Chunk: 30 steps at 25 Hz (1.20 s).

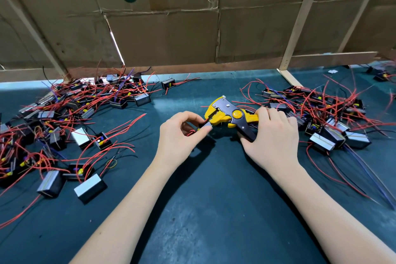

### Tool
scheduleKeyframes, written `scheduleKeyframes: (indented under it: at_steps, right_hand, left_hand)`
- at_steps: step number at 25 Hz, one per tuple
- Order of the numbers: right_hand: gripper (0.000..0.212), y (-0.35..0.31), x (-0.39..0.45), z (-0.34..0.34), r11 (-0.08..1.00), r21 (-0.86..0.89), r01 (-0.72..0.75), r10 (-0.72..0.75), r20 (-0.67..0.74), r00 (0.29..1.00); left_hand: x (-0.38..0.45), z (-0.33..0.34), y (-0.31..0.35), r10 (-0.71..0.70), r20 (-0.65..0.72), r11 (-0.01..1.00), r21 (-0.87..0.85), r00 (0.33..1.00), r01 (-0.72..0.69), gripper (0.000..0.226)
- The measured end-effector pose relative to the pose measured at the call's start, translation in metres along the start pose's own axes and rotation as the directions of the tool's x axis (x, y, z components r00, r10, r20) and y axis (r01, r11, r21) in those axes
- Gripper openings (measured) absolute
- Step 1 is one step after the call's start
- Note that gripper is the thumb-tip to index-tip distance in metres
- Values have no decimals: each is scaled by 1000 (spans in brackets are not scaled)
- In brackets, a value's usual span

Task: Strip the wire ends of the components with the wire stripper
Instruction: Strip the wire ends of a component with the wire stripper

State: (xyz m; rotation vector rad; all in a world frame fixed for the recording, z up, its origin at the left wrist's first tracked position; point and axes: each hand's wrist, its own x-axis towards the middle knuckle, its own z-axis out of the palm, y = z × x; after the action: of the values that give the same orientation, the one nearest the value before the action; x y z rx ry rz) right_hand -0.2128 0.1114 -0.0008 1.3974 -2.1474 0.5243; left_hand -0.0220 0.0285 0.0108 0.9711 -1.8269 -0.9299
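Head view: left hand (177,135) pinches component (206,128); right hand (272,135) grips wire stripper (229,113).

Glossy yellow plastic and dull grey metal wire stripper (230,114), matt dark-green table mat (214,199), creased brown cardboard wall (162,34)

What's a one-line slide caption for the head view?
Left hand holds a component at the yellow wire stripper gripped by the right hand, between two component piles.

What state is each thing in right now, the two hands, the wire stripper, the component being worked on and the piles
Left hand: pinches a component.
Component: held at the stripper's head.
Right hand: grips the stripper's handles.
Wire stripper: held above the mat.
Left pile: loose, tangled.
Right pile: loose, tangled.
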Motion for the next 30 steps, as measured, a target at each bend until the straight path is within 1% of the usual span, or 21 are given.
scheduleKeyframes:
  at_steps: [2, 6, 12, 15, 17, 19, 21, 22, 24, 26, 27, 28, 29, 30]
  right_hand:
    - [48, -1, 0, 0, 1000, 2, -1, 1, 14, 1000]
    - [46, 0, 0, -3, 1000, 18, 17, -17, -2, 1000]
    - [39, 4, 3, -6, 999, 16, 30, -31, 47, 998]
    - [36, 5, 4, -6, 1000, -11, 6, -5, 113, 994]
    - [34, 6, 4, -6, 999, -15, -34, 35, 120, 992]
    - [36, 8, 3, -3, 999, 6, -36, 36, 82, 996]
    - [43, 10, 3, 0, 1000, 3, -16, 16, -13, 1000]
    - [46, 13, 3, 1, 1000, 9, -29, 30, -70, 997]
    - [49, 19, 6, 2, 992, 68, -106, 113, -127, 985]
    - [52, 27, 8, 2, 974, 132, -183, 202, -146, 969]
    - [51, 30, 9, 2, 966, 158, -206, 231, -158, 960]
    - [51, 32, 10, 1, 957, 185, -225, 256, -166, 952]
    - [50, 33, 11, -1, 947, 213, -242, 279, -167, 946]
    - [50, 33, 11, -2, 936, 239, -257, 299, -163, 940]
  left_hand:
    - [0, 1, -1, 28, 5, 999, 28, 1000, -28, 14]
    - [0, 1, -2, 88, 26, 992, 91, 996, -90, 16]
    - [1, 0, -6, 143, 31, 978, 150, 989, -146, 17]
    - [1, -1, -6, 157, 43, 973, 165, 987, -162, 18]
    - [1, -2, -5, 170, 42, 972, 155, 984, -175, 18]
    - [1, -3, -4, 197, 43, 966, 161, 980, -201, 19]
    - [1, -6, -5, 213, 58, 952, 213, 975, -221, 21]
    - [1, -7, -5, 198, 60, 948, 243, 978, -207, 25]
    - [2, -9, -7, 115, 48, 947, 297, 992, -124, 37]
    - [2, -4, -7, 21, 0, 950, 312, 1000, -20, 45]
    - [2, -1, -6, -14, -13, 964, 264, 1000, 17, 47]
    - [0, 3, -3, -31, 23, 987, 158, 999, 28, 48]
    - [-3, 7, 2, -21, 118, 1000, 9, 993, 20, 51]
    - [-7, 11, 7, 36, 232, 993, -114, 972, -10, 55]
